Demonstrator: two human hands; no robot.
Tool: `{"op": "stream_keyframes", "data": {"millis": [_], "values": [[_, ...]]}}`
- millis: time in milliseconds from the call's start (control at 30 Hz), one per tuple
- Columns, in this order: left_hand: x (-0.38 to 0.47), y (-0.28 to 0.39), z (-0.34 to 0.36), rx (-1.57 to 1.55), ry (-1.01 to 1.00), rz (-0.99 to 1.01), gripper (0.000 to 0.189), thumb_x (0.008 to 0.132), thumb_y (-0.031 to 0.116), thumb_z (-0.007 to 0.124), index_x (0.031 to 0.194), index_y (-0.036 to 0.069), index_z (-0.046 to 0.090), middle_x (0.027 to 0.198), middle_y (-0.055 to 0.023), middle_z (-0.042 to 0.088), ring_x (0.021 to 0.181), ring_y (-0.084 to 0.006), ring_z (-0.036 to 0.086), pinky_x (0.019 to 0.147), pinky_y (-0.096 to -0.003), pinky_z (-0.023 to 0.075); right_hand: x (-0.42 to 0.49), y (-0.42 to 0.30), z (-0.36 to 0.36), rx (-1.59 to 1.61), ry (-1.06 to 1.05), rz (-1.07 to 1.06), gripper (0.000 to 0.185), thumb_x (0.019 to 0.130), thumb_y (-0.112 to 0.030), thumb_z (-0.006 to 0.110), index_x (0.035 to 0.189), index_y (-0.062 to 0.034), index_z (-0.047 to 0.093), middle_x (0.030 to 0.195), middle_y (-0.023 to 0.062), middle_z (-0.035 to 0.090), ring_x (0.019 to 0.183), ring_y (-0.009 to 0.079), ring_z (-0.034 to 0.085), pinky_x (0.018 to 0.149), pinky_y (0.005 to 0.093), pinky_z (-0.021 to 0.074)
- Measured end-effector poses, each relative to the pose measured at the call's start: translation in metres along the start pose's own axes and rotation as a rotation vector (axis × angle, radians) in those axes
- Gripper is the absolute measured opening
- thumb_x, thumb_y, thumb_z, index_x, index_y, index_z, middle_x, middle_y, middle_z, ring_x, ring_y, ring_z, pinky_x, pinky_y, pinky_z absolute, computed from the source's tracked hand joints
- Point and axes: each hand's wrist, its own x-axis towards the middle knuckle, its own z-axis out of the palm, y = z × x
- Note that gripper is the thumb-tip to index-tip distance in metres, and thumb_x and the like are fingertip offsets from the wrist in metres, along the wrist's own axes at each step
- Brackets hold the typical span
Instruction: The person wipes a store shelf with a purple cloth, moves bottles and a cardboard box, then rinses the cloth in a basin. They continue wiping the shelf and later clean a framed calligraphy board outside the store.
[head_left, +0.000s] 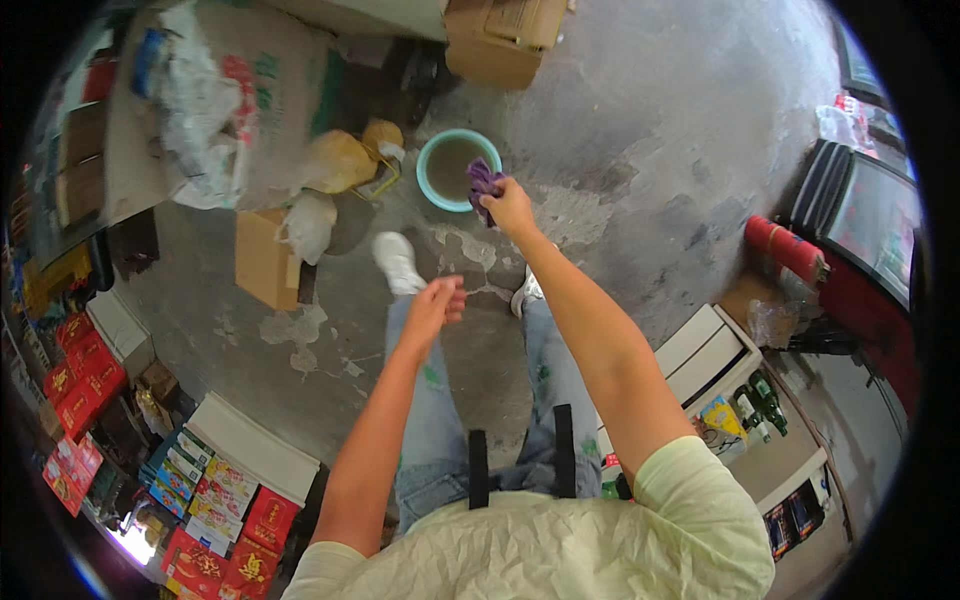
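My right hand (512, 208) grips a crumpled purple cloth (482, 180). From this angle the cloth overlaps the right rim of a round turquoise basin (421, 180); whether it touches the rim, I cannot tell. Murky greyish-brown water (448, 166) lies in the basin, which stands on the floor ahead of my feet. My left hand (435, 306) hangs before my left leg, its fingers loosely bent and holding nothing. It is nearest to my left white shoe (397, 261).
The concrete floor (660, 150) is worn and patchy. Left of the basin are yellow bags (337, 161), a white plastic bag (310, 225) and a cardboard box (262, 259). Another carton (499, 45) sits beyond it. Red boxes (90, 382) line the left; green bottles (761, 401) are at right.
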Motion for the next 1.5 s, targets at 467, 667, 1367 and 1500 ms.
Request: {"op": "stream_keyframes", "data": {"millis": [467, 667, 1367, 1500], "values": [[0.425, -0.043, -0.079, -0.109, 0.051, -0.04, 0.065, 0.099, 0.041, 0.044, 0.152, 0.016, 0.015, 0.156, -0.013, 0.018, 0.135, -0.0459, 0.027, 0.101, -0.0507, 0.0412, 0.179, 0.159, 0.226, -0.528, 0.027, -0.319, 0.031, 0.08, -0.016, 0.068, 0.108, -0.0089, 0.057, 0.103, 0.0173, 0.059, 0.09, 0.0356, 0.064, 0.077, 0.0483, 0.0522], [0.46, -0.053, -0.07, -0.407, 0.052, -0.18, 0.063, 0.097, 0.051, 0.045, 0.142, 0.008, 0.033, 0.142, -0.0135, 0.039, 0.122, -0.0405, 0.045, 0.098, -0.0539, 0.0422, 0.188, 0.133, 0.228, -0.285, 0.077, 0.137, 0.038, 0.081, -0.026, 0.069, 0.109, -0.0045, 0.056, 0.095, 0.0219, 0.066, 0.091, 0.0432, 0.063, 0.076, 0.05, 0.05], [0.467, -0.047, -0.065, -0.409, 0.138, 0.047, 0.053, 0.097, 0.048, 0.049, 0.123, 0.002, 0.048, 0.113, -0.0095, 0.059, 0.098, -0.0216, 0.061, 0.082, -0.0388, 0.0488, 0.176, 0.128, 0.207, -0.38, 0.216, -0.039, 0.023, 0.091, -0.029, 0.056, 0.097, -0.0063, 0.056, 0.093, 0.0204, 0.061, 0.077, 0.0427, 0.064, 0.065, 0.053, 0.0497], [0.452, -0.051, -0.07, -0.332, 0.109, 0.062, 0.063, 0.099, 0.048, 0.042, 0.145, 0.009, 0.022, 0.144, -0.0143, 0.037, 0.127, -0.0283, 0.043, 0.104, -0.059, 0.0277, 0.163, 0.145, 0.209, -0.332, 0.258, -0.22, 0.025, 0.087, -0.021, 0.061, 0.106, -0.0073, 0.052, 0.109, 0.0186, 0.053, 0.081, 0.0407, 0.064, 0.066, 0.0503, 0.0531]]}}
